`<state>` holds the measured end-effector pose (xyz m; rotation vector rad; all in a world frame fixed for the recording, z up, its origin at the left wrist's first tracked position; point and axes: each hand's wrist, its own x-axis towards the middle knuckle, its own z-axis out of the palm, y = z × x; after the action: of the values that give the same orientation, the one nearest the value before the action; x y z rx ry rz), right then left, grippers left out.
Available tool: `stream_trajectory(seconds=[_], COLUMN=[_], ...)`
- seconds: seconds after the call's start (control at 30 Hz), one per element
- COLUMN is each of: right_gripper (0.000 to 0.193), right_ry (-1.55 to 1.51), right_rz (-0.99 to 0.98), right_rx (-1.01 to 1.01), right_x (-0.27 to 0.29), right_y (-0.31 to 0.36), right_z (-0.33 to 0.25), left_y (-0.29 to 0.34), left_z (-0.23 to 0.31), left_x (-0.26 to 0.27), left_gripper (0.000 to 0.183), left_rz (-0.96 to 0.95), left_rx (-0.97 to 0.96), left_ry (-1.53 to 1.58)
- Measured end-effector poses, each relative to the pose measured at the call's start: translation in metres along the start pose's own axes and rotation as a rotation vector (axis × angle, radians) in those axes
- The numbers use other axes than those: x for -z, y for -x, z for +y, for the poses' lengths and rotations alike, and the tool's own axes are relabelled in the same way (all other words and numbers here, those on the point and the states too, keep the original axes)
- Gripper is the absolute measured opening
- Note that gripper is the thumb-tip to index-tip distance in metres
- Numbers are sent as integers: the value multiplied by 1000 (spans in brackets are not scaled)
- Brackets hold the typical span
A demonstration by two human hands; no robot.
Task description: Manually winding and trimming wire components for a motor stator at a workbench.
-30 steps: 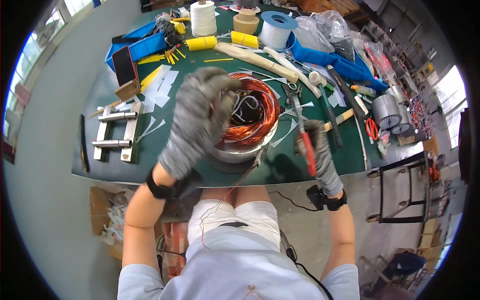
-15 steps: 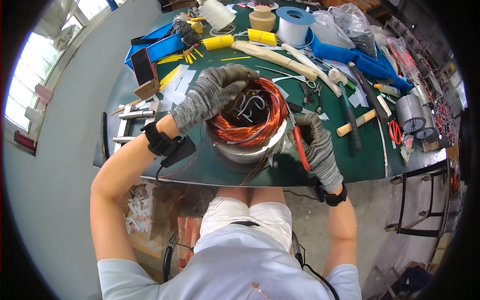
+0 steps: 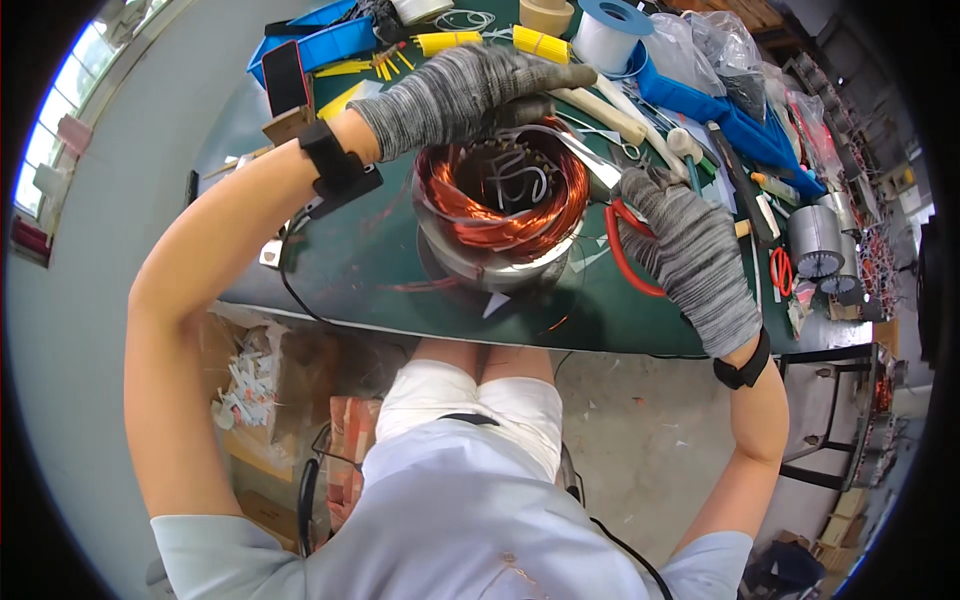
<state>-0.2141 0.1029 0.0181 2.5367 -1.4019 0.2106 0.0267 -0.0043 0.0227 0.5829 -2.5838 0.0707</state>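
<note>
A motor stator (image 3: pixel 505 262), a metal ring with copper windings (image 3: pixel 545 225) bulging around its top, stands near the front of the green table. White cords show inside its hollow. My left hand (image 3: pixel 450 100), in a grey striped knit glove, reaches over the far side of the windings, fingers stretched to the right and thumb apart below them. At the right, my gloved right hand (image 3: pixel 690 245) is closed on red-handled scissors (image 3: pixel 622 258). Their blades extend toward the far right edge of the windings; whether the tips touch wire I cannot tell.
Yellow stick bundles (image 3: pixel 447 42), a blue-flanged spool (image 3: pixel 612 35) and blue bins (image 3: pixel 325 42) line the back. Wooden rods (image 3: pixel 600 115), a white-headed mallet (image 3: pixel 684 145) and metal cylinders (image 3: pixel 815 243) lie to the right. A phone (image 3: pixel 285 78) stands at the left.
My left hand has moved right and farther over the windings, its fingers straightening. My right hand has moved up and right, swinging the scissors toward the windings' far right side.
</note>
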Motion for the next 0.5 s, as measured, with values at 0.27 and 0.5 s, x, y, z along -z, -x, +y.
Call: stream_trajectory(seconds=[0.27, 0.5], right_gripper=[34, 26], right_ry=[119, 328], right_rz=[66, -34], right_rx=[40, 340], right_x=[17, 39], right_y=[16, -28], right_z=[11, 29], left_y=[26, 34], left_z=[141, 138], left_x=[-38, -57], left_gripper=[37, 38], left_rz=[142, 332], left_rx=[443, 449], left_ry=[-248, -295])
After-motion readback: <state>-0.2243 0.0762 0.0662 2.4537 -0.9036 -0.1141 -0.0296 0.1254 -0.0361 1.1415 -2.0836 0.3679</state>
